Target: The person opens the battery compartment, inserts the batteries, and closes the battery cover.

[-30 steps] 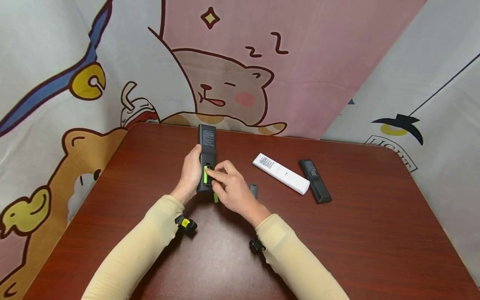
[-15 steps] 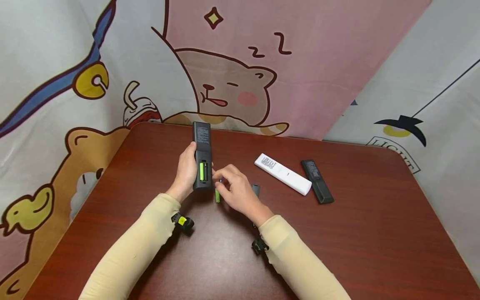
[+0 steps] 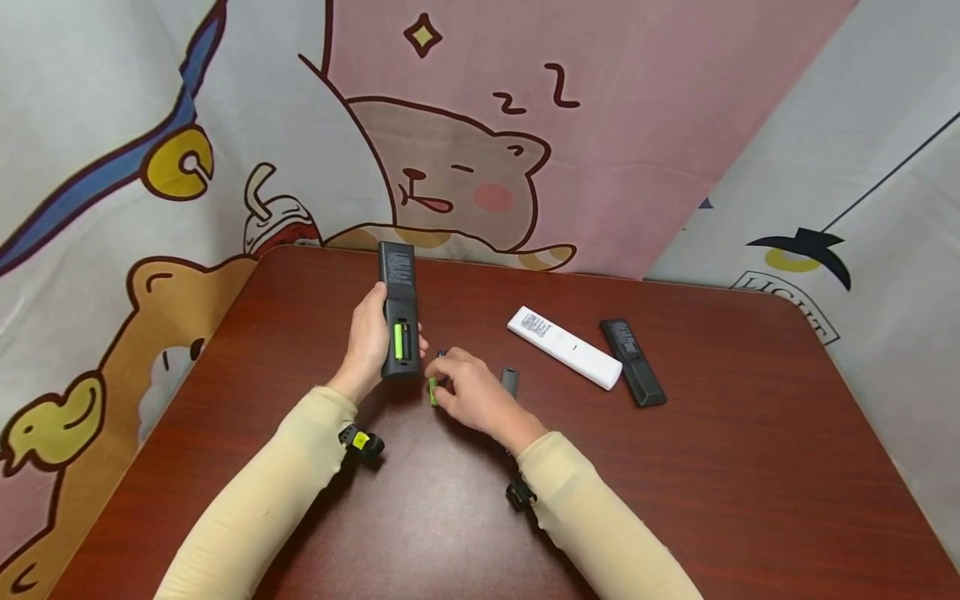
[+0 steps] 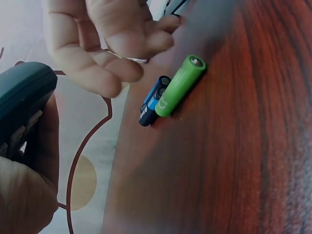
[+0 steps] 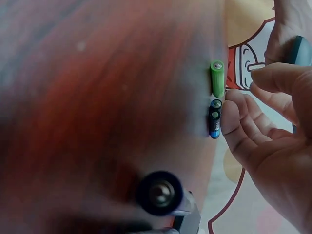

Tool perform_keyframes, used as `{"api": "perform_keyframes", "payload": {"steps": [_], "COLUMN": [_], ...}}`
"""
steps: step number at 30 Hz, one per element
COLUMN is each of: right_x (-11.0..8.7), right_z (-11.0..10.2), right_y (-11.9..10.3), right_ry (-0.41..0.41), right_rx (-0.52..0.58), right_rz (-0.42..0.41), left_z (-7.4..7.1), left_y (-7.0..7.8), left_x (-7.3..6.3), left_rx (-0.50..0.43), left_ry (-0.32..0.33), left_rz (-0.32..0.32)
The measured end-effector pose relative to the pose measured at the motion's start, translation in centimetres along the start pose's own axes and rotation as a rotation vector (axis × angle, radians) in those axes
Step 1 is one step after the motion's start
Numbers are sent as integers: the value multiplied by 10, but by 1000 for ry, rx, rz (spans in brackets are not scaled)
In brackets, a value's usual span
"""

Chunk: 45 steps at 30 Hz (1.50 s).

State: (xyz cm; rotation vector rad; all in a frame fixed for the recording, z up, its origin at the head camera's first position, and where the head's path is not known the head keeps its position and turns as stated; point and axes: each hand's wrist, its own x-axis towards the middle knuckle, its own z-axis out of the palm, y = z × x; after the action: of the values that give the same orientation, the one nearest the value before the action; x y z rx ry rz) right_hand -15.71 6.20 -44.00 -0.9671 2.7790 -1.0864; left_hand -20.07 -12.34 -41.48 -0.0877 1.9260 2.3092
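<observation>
My left hand [image 3: 366, 342] grips a dark grey remote control [image 3: 397, 279], its back facing up. One green battery [image 3: 398, 342] lies on the left of its uncovered battery compartment; the slot beside it shows dark. To the right, my right hand [image 3: 476, 387] hovers over the table with loosely bent fingers and nothing between them. Just below these fingers lies a loose green battery [image 4: 180, 85], and two blue-and-black batteries [image 4: 151, 107] lie close by it. The right wrist view shows the tip of another dark battery [image 5: 161, 192] close to the camera.
A small grey battery cover [image 3: 510, 381] lies right of my right hand, partly hidden by it. Farther right are a white remote control [image 3: 564, 347] and a smaller black remote control [image 3: 632, 362], nearly touching. A printed curtain [image 3: 600, 167] hangs behind the table [image 3: 750, 467].
My right hand has withdrawn from the green battery in the compartment and moved down-right to the loose batteries. My left hand has shifted the remote control slightly left.
</observation>
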Motion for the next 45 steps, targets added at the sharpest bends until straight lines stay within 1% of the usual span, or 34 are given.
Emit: {"api": "perform_keyframes", "payload": {"steps": [6,11,19,26,35,41,45], "right_x": [-1,-1,-2,0,3,4,4], "right_z": [4,4,2,3,5,4,5], "right_y": [-1,-2,-3,-5,-8,-10,-10], "right_ry": [-41,-72,-139,-167,-230,-264,-264], "right_rx": [-49,-64,-87,-129,-176,-204,-205], "right_rz": [25,47,105,99,108,100,91], "left_z": [0,0,1,2,1,1,0], "left_y": [1,0,0,2,2,2,2], "left_x": [-1,-1,2,2,1,1,1], "left_rx": [-1,16,39,51,44,41,43], "left_ry": [-2,0,-4,3,1,6,11], "left_rz": [-2,-7,-12,-5,-9,-8,-14]}}
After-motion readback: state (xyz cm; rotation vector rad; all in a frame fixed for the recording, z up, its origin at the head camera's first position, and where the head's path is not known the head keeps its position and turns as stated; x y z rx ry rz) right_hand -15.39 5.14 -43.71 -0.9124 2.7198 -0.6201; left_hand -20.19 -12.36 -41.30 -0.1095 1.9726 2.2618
